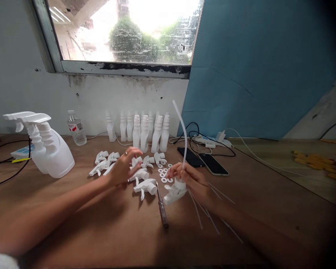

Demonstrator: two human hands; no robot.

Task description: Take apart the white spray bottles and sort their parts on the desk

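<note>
My right hand [192, 180] grips a white trigger spray head [174, 192], held upside down with its long clear dip tube [184, 138] pointing upward. Over a cluster of loose white spray heads [101, 166], my left hand [126, 164] hovers with fingers apart; nothing shows in it. Another spray head [146, 186] lies in front of that hand. Several white ring washers [164, 175] are scattered beside my right hand and partly hidden by it. A screwdriver [161, 207] rests between my hands. Thin tubes [210, 216] lie under my right forearm.
White bottles without heads [144, 133] stand in rows by the wall. At left are two white spray bottles [56, 153] and a clear water bottle [76, 129]. Two phones [214, 164], cables and a power strip [212, 140] lie at the back right of the brown table [123, 239].
</note>
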